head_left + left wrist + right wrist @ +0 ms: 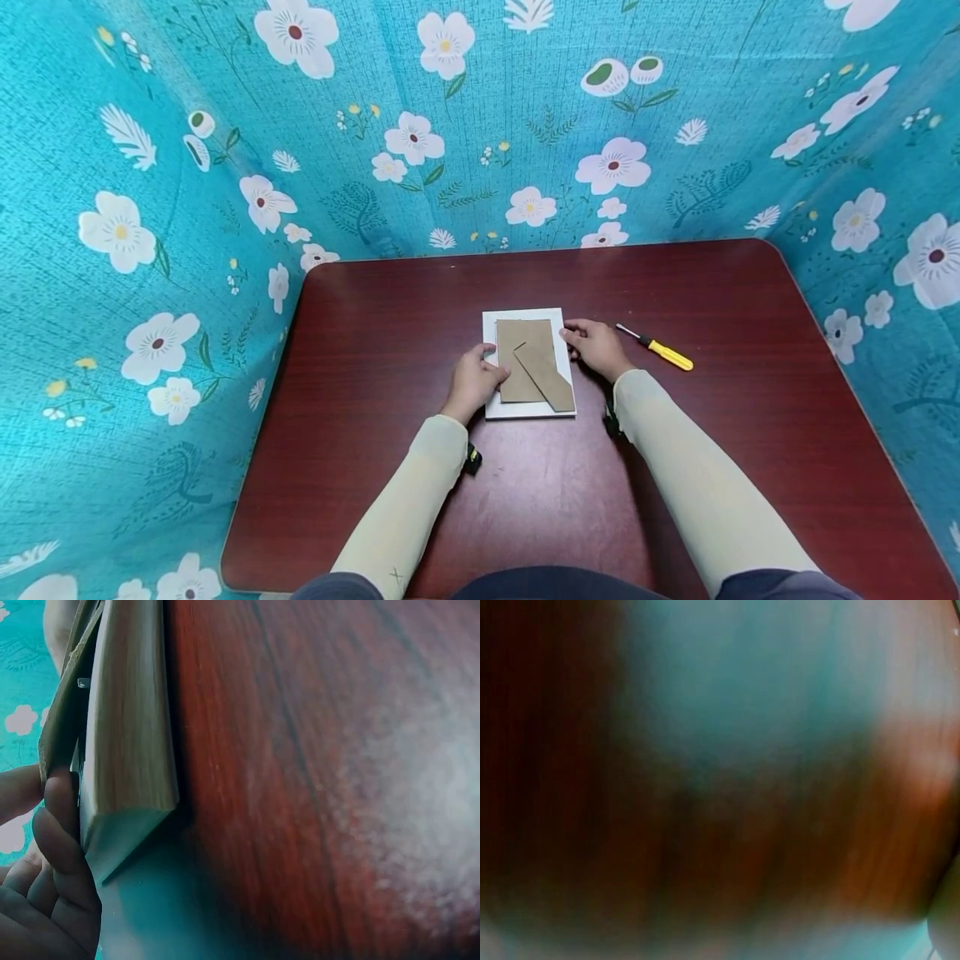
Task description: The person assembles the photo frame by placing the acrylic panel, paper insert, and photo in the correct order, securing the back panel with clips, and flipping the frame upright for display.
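A white photo frame (519,410) lies face down on the table, its brown backing board (525,329) with a flat easel leg (552,388) facing up. At the frame's left side my left hand (474,379) pinches the board's edge between thumb and fingers. In the left wrist view that edge of the board (58,731) stands raised from the frame's side (131,712), leaving a dark gap. My right hand (596,346) holds the frame's upper right edge with curled fingers. The right wrist view is blurred and shows little of this hand.
A screwdriver (670,354) with a yellow handle lies right of my right hand, its shaft pointing toward the frame. The dark red table (375,333) has rounded corners. A blue flowered cloth (480,108) hangs behind it and along both sides.
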Motion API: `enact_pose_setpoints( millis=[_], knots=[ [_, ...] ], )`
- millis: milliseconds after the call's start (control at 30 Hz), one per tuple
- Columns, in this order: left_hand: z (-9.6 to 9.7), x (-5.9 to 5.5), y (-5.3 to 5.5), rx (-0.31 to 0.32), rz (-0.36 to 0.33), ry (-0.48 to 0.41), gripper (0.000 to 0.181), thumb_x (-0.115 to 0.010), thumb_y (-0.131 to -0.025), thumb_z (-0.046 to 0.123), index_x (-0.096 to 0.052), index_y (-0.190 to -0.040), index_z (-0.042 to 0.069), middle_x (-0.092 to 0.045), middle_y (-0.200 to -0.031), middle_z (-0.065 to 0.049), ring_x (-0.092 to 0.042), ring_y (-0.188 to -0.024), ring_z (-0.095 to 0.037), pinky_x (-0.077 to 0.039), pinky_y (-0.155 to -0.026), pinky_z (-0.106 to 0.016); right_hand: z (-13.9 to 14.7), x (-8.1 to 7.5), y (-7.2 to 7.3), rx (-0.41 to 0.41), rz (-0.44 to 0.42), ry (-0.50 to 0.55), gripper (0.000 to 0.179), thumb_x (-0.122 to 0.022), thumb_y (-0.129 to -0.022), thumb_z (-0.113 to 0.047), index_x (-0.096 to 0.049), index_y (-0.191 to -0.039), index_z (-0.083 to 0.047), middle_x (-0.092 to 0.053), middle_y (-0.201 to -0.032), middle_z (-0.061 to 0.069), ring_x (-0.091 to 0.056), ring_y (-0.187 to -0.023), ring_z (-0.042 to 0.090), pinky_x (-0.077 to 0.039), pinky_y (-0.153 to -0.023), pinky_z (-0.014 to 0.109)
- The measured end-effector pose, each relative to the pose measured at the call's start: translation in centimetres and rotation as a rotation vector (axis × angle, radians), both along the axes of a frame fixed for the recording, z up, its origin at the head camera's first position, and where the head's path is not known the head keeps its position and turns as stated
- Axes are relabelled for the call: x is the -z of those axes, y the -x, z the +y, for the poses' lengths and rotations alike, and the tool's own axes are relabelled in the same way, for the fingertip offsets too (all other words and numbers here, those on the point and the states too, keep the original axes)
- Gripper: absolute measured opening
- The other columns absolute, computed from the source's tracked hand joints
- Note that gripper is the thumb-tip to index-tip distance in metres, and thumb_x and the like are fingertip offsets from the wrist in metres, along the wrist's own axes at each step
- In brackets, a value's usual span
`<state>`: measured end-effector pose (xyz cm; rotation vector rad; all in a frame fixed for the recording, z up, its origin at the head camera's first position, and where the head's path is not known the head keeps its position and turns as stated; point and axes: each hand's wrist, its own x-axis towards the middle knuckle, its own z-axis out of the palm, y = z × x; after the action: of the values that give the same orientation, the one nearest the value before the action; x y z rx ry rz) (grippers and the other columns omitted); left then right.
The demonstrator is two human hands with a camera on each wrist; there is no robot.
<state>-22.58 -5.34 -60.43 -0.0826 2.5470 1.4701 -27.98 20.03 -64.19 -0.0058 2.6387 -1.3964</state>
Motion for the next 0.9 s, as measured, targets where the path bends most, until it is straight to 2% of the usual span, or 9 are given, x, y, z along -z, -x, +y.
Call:
enact_pose_setpoints(
  millis=[100, 300, 533, 767, 900],
  knots=[
    [0.04, -0.07, -0.05, 0.003, 0.022, 0.052, 0.053, -0.077, -0.083, 0.016, -0.057, -0.129, 0.003, -0.069, -0.069, 0.001, -0.064, -0.064, -0.013, -0.05, -0.069, -0.032, 0.0, -0.05, -0.03, 0.0, -0.001, -0.003, 0.043, -0.06, -0.098, -0.035, -0.062, -0.128, -0.005, -0.065, -0.073, 0.005, -0.063, -0.063, 0.018, -0.046, -0.077, 0.037],
    [0.12, -0.4, -0.19, 0.04, 0.094, 0.247, 0.044, -0.076, -0.084, 0.026, -0.066, -0.122, 0.007, -0.07, -0.076, 0.009, -0.062, -0.087, -0.022, -0.046, -0.086, -0.038, 0.06, -0.02, 0.04, -0.006, -0.007, -0.017, 0.044, -0.059, -0.098, -0.036, -0.061, -0.13, -0.005, -0.065, -0.074, 0.004, -0.063, -0.064, 0.017, -0.046, -0.076, 0.037],
    [0.19, -0.8, -0.19, 0.062, 0.184, 0.337, 0.036, -0.077, -0.081, 0.024, -0.071, -0.113, 0.007, -0.064, -0.081, 0.007, -0.061, -0.079, -0.015, -0.049, -0.079, -0.034, 0.09, 0.01, 0.28, -0.001, -0.003, -0.023, 0.045, -0.06, -0.097, -0.038, -0.062, -0.129, -0.006, -0.065, -0.073, 0.004, -0.063, -0.063, 0.018, -0.045, -0.077, 0.036],
    [0.3, -0.81, -0.03, 0.064, 0.144, 0.346, 0.037, -0.077, -0.083, 0.024, -0.07, -0.115, 0.008, -0.06, -0.076, 0.012, -0.059, -0.075, -0.011, -0.049, -0.078, -0.034, 0.07, -0.23, 0.24, -0.005, 0.006, -0.019, 0.044, -0.059, -0.098, -0.037, -0.061, -0.128, -0.006, -0.064, -0.073, 0.005, -0.062, -0.063, 0.019, -0.045, -0.077, 0.037],
    [0.33, -0.64, -0.12, 0.066, 0.142, 0.384, 0.037, -0.075, -0.082, 0.026, -0.07, -0.115, 0.01, -0.057, -0.075, 0.013, -0.058, -0.076, -0.012, -0.049, -0.075, -0.034, -0.01, -0.12, 0.05, -0.005, -0.007, -0.007, 0.044, -0.06, -0.098, -0.036, -0.061, -0.129, -0.005, -0.064, -0.073, 0.005, -0.062, -0.064, 0.019, -0.045, -0.077, 0.037]
  ],
)
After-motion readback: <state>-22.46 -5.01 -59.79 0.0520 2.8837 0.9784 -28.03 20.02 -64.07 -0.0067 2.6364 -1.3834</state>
